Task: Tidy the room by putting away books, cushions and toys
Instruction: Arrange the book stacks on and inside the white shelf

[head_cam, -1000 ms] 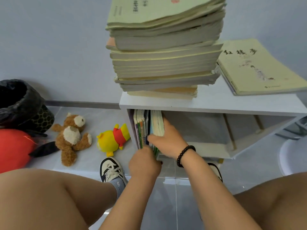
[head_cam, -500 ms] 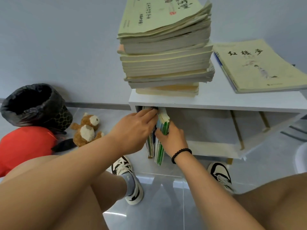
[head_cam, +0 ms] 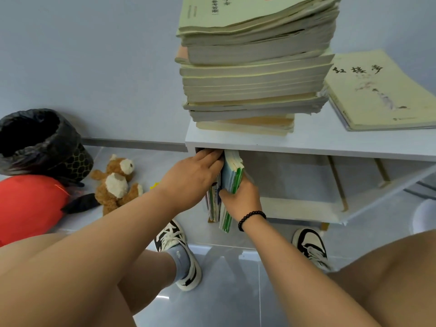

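The person is wearing a black beaded bracelet point(head_cam: 251, 218) on the right wrist, black-and-white sneakers point(head_cam: 178, 253) with white laces, and a grey ankle sock point(head_cam: 180, 259). Arms and legs are showing bare.

Left hand's fingers point(head_cam: 213, 159) behind upright books point(head_cam: 232, 178) — yellow toy point(head_cam: 154, 185) mostly hidden — book stack point(head_cam: 254, 55) cropped above.
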A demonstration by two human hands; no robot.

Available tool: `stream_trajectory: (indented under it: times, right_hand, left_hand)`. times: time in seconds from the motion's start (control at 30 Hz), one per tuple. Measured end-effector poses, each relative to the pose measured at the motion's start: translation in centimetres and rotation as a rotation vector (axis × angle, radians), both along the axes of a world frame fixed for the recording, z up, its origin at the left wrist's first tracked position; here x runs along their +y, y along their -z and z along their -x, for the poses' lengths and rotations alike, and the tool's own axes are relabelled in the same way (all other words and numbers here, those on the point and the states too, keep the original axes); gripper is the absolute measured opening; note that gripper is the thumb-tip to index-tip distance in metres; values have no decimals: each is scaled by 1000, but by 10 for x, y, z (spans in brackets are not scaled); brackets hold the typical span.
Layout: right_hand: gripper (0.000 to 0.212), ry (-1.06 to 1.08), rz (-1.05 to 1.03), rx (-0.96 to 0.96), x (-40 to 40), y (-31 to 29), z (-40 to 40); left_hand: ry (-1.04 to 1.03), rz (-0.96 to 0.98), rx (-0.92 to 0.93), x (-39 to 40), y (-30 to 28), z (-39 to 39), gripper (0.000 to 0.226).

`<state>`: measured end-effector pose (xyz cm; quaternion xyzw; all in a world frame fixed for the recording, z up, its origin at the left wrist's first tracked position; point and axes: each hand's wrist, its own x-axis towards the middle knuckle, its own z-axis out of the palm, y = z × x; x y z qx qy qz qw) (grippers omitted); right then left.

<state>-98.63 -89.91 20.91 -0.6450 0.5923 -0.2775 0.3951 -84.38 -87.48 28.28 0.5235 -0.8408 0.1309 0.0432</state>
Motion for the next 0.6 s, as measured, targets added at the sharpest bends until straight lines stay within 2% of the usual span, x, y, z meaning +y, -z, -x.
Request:
stream_trajectory:
  times: [0.27, 0.3, 0.47, 0.6]
  right_hand:
    - [60, -10, 121, 56, 9, 16, 10]
    - [62, -12, 133, 52, 11, 18, 9]
    - [71, -44, 146, 81, 17, 20, 7]
    - [77, -92, 197, 136, 14, 18, 13]
  left_hand:
    - [64, 8, 34, 10, -1, -8, 23]
    - [67, 20, 52, 12, -1, -7, 25]
    - [22, 31, 197, 17, 12, -1, 62]
    - [-43, 7, 113, 12, 17, 7, 67]
